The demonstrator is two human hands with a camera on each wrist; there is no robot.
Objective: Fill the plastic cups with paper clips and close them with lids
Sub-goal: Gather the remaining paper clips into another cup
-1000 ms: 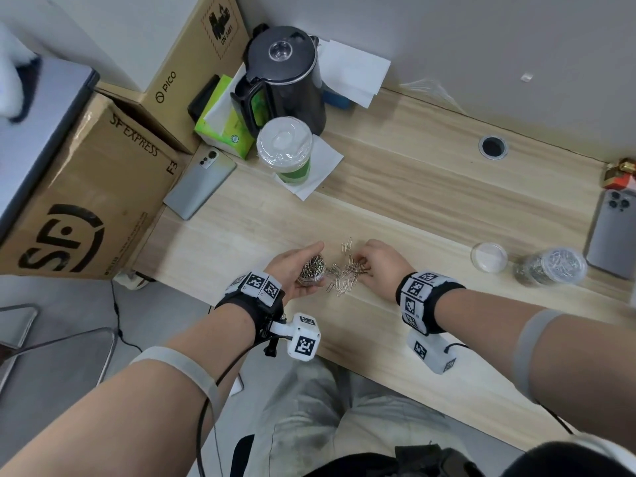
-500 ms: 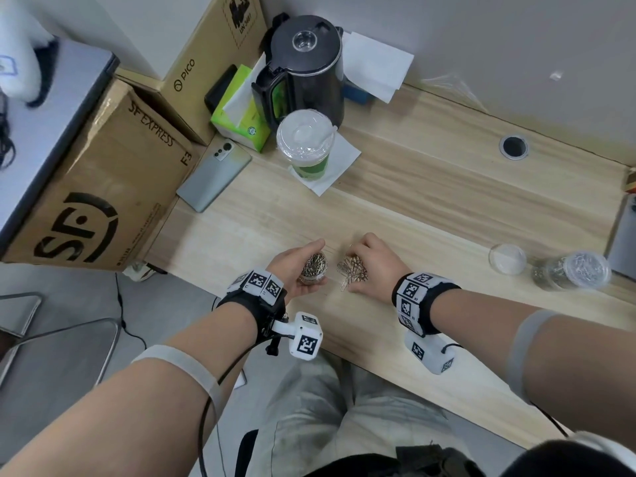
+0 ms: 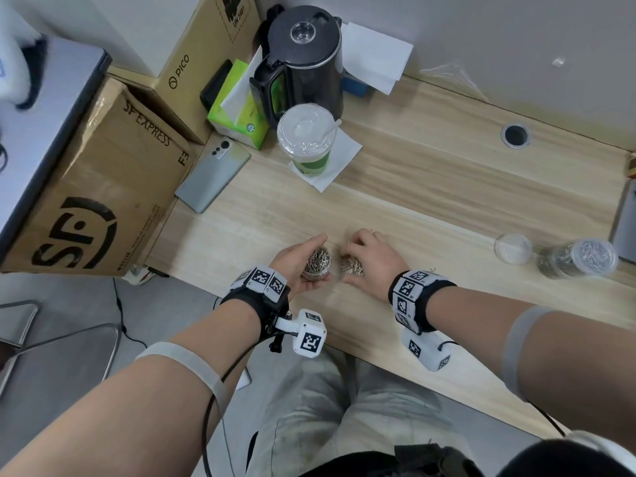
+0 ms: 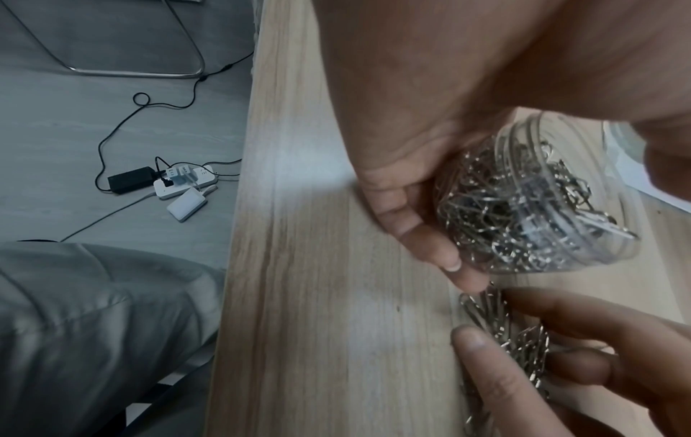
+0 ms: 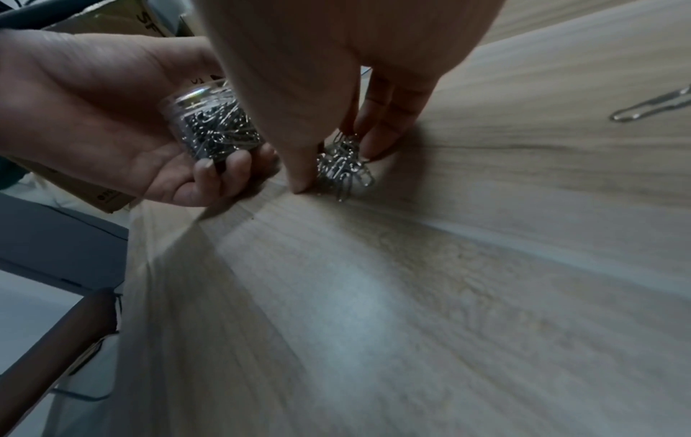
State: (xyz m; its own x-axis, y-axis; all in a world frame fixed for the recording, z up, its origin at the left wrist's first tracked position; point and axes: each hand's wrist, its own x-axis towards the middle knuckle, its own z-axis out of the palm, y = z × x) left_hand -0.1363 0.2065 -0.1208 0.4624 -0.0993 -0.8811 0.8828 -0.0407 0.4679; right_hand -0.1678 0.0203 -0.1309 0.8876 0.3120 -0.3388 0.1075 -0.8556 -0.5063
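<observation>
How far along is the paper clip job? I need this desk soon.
Done: one filled cup lies capped at the right. In hand: the left hand holds a nearly full, lidless cup while the right hand gathers the last paper clips. Left: drop them in, fit the loose lid.

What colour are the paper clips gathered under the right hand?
Shiny silver metal. The paper clips under the right hand show best in the right wrist view.
</observation>
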